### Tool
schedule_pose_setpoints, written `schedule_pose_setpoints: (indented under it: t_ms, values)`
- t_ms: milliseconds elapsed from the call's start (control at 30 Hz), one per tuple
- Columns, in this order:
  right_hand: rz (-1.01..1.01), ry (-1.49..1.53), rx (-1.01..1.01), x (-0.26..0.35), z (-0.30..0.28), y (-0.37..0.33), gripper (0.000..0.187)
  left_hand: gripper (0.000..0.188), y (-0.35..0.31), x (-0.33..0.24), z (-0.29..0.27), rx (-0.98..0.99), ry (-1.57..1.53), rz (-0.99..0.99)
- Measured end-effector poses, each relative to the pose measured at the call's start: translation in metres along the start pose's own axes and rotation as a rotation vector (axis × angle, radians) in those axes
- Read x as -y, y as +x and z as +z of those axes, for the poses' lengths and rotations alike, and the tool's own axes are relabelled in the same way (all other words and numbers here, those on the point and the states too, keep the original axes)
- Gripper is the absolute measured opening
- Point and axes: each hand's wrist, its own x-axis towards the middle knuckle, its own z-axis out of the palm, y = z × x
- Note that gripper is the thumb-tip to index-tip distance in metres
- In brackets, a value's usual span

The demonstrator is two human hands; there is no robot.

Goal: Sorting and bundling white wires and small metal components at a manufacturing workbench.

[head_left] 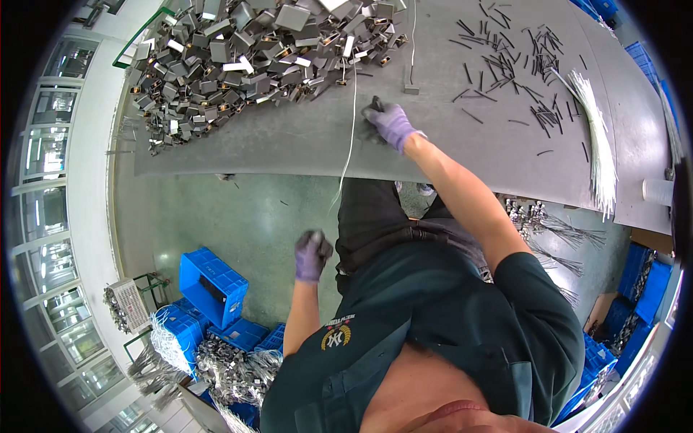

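Observation:
My right hand [390, 125], in a purple glove with dark fingertips, is low over the grey table near its front edge. Its fingers look curled, and anything between them is hidden. My left hand [313, 255], gloved alike, is off the table in front of my left side, closed like a fist; its contents do not show. Between the hands a thin white wire [352, 133] runs from the pile and hangs over the table edge, its lower end a little above my left hand. Just beyond my right hand lies a small grey block [411, 89] on another white wire.
A large heap of grey box-shaped parts [216, 79] covers the table's far left. Short black tubes [498, 65] are scattered at the right, beside a bundle of white wires [598, 144]. Blue crates [214, 283] stand on the floor at the left, near wired parts [234, 372].

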Motion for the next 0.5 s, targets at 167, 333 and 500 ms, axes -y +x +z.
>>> schedule_pose_setpoints:
  t_ms: [167, 333, 500]
  values:
    - [0.067, 0.427, 0.100, 0.006, 0.028, 0.020, 0.028, 0.026, -0.081, 0.056, -0.107, -0.151, 0.232, -0.318]
    - [-0.060, 0.507, 0.014, 0.037, 0.020, 0.006, 0.031, 0.022, -0.107, 0.084, -0.168, -0.409, 0.235, -0.367]
    - [-0.218, 0.537, 0.016, 0.051, -0.002, 0.002, 0.031, 0.020, -0.089, 0.078, -0.194, -0.586, 0.245, -0.290]
